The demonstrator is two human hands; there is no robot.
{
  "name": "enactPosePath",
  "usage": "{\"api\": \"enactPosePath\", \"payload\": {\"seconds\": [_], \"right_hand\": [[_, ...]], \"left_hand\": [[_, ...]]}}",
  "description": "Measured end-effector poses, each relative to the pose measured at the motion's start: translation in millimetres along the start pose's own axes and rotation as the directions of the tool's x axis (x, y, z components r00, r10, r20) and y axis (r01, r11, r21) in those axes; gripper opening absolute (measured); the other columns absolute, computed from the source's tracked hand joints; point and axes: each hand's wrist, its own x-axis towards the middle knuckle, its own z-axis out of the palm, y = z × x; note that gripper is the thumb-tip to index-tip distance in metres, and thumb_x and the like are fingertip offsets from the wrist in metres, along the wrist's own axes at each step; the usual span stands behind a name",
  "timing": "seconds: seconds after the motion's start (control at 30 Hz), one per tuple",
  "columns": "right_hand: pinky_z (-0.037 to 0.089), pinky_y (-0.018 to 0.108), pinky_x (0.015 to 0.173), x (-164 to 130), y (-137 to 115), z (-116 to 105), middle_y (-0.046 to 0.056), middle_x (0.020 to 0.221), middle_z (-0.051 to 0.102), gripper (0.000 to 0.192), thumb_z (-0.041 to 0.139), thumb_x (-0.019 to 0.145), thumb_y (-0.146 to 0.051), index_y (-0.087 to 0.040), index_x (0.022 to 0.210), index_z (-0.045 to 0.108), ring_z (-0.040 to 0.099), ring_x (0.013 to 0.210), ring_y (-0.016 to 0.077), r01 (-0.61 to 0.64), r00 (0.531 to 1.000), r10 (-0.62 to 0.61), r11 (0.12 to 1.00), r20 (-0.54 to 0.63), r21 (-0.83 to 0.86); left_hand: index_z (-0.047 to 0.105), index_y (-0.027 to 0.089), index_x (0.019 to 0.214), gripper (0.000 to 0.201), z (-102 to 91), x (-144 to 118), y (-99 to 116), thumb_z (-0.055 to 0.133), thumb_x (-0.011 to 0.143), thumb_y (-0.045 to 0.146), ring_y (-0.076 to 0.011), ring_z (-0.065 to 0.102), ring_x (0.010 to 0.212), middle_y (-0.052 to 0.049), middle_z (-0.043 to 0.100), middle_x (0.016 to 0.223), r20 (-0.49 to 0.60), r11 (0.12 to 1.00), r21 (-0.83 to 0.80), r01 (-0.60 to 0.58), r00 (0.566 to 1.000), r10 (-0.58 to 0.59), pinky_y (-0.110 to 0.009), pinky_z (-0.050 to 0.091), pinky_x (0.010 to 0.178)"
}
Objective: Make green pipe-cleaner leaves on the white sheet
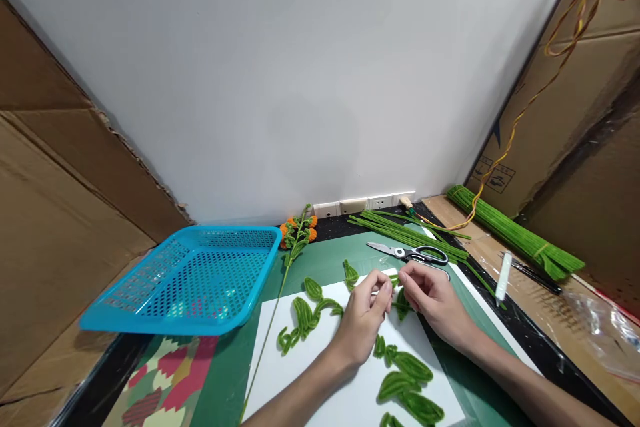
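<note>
My left hand [365, 313] is closed in a pinch above the white paper [320, 380]. Facing it, my right hand [435, 300] pinches with thumb and index finger. A short green pipe cleaner [394, 279] spans the small gap between my fingertips; its ends are hidden in them. Under my right hand lies a dark green leaf shape [402, 305], partly covered. Curled pipe-cleaner leaves [303, 317] rest on the paper left of my hands, and several more leaves [410, 380] lie between my forearms. A single leaf [350, 273] is just beyond my left hand.
A blue perforated basket [250, 293] stands at left. Beside it lies an orange-flowered pipe-cleaner stem [287, 267]. Scissors [410, 253] and loose green pipe cleaners [400, 230] lie beyond my hands. At right are a green bundle [515, 230] and a white stick-like tool [504, 277]. Cardboard walls [575, 113] flank the table.
</note>
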Motion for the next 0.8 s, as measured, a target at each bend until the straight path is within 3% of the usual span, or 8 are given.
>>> {"api": "enactPosePath", "payload": {"seconds": [0.3,0.8], "right_hand": [[0.035,0.029,0.061,-8.3,-0.3,-3.6,-0.001,0.068,0.060,0.027,0.049,0.108,-0.041,-0.021,0.103,0.067,0.049,0.058,0.0158,0.202,0.979,-0.176,0.920,0.107,-0.336],[0.040,0.029,0.063,-6.8,0.9,-0.5,0.003,0.077,0.067,0.025,0.046,0.108,-0.030,-0.020,0.098,0.067,0.056,0.062,0.0169,0.305,0.952,-0.279,0.871,0.122,-0.386]], "left_hand": [[0.051,0.019,0.090,0.038,-2.1,-0.1,-3.9,0.054,0.103,0.055,-0.0097,0.033,0.061,0.005,0.043,0.073,0.009,0.999,-0.031,0.024,1.000,-0.023,-0.023,0.025,0.055],[0.049,0.019,0.092,0.033,-5.0,0.7,-2.8,0.056,0.104,0.049,-0.0077,0.027,0.057,0.006,0.042,0.070,0.062,0.989,-0.142,0.038,0.998,-0.029,-0.021,0.020,0.052]]}}
